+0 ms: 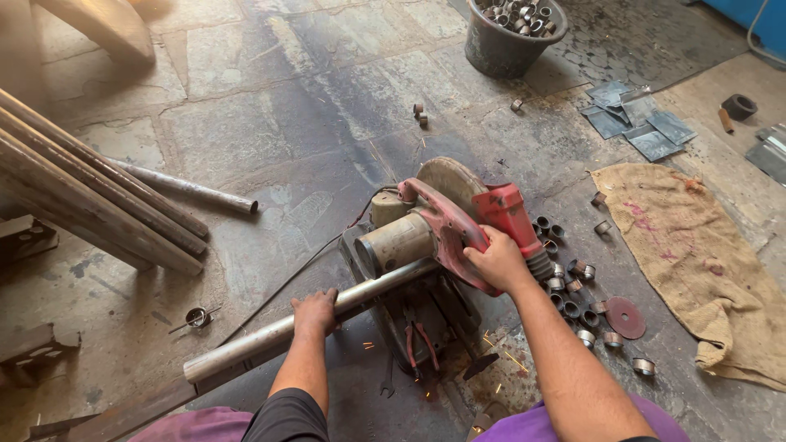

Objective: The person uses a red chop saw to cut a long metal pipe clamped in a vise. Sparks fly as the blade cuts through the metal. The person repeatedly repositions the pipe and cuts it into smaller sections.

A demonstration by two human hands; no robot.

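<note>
From the head view, my right hand [495,260] has its grip clamped on the handle of the red chop saw [442,233] — sparks scatter on the floor below. My left hand [313,311] presses closed on the steel pipe [270,334] lying across the saw's base, cut rings [573,286] just beside.

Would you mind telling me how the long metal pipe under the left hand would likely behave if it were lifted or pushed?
The pipe looks rigid, bare steel, so probably stiff. Being round, it may roll if the left hand lets go. Its length overhanging the chop saw suggests it could tip.
</note>
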